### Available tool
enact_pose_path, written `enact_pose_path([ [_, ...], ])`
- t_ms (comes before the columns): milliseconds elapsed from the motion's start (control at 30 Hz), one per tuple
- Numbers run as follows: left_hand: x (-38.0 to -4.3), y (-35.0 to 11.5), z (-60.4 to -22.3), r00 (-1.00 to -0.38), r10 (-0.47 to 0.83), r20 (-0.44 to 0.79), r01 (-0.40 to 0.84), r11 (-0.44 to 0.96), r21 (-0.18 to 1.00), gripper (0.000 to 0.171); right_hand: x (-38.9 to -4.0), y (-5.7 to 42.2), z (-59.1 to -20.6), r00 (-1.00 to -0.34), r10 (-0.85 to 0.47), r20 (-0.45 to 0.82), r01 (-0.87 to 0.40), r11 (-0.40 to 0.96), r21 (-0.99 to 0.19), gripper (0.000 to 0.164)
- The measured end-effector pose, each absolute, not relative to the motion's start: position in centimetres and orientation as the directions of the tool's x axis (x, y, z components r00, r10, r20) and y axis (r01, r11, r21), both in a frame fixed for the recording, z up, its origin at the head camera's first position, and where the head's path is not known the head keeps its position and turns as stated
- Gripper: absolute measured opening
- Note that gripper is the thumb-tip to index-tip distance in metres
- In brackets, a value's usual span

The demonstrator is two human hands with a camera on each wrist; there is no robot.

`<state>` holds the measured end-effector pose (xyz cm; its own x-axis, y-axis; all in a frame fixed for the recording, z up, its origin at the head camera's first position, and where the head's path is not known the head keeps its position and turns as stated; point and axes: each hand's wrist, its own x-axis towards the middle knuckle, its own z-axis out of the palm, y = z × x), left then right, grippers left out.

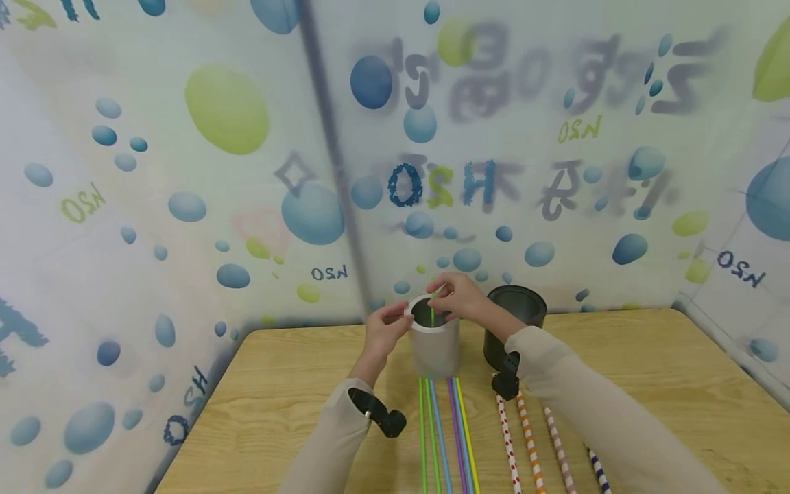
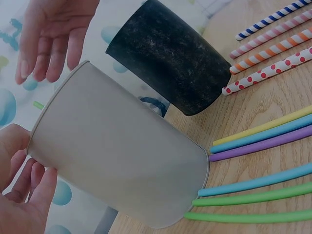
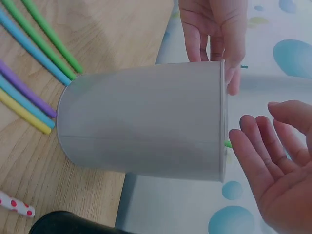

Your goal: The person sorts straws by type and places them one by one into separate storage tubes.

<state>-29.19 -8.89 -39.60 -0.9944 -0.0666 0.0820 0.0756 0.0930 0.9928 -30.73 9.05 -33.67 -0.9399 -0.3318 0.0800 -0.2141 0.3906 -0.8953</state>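
Note:
A light grey cylindrical container (image 1: 435, 353) stands upright on the table, its dark inside showing from above. My left hand (image 1: 384, 335) holds its rim from the left, thumb and fingertips at the edge. Inside the container a green straw (image 1: 433, 317) stands, its end poking just past the rim in the right wrist view. Over the rim's right side is my right hand (image 1: 461, 298); the right wrist view shows its fingers (image 3: 253, 158) loosely spread beside the straw's end, pinching nothing. A black container (image 1: 515, 309) stands to the right, partly behind the right forearm.
In front of the grey container lie several plain straws (image 1: 435, 439) in green, blue, purple and yellow. Patterned straws (image 1: 532, 446), dotted and striped, lie farther right, partly under the right sleeve. A printed curtain (image 1: 420, 254) hangs behind the wooden table (image 1: 290, 384).

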Motion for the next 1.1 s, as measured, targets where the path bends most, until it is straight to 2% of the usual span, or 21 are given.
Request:
enact_pose_path([
  [467, -29.1, -9.0, -39.8, -0.995, -0.066, 0.074, 0.068, 0.087, 0.994, 0.031, -28.1, 11.8, -36.1, -0.917, -0.393, 0.071, -0.219, 0.346, -0.912, 0.028],
  [700, -29.1, -9.1, -39.7, -0.995, -0.064, 0.070, 0.064, 0.095, 0.993, 0.032, -26.6, 12.6, -37.9, -0.926, -0.368, 0.087, -0.213, 0.315, -0.925, 0.023],
  [1100, -29.2, -8.9, -39.6, -0.995, -0.078, 0.065, 0.059, 0.085, 0.995, 0.031, -24.5, 12.8, -43.0, -0.957, -0.289, -0.005, -0.076, 0.267, -0.961, 0.027],
])
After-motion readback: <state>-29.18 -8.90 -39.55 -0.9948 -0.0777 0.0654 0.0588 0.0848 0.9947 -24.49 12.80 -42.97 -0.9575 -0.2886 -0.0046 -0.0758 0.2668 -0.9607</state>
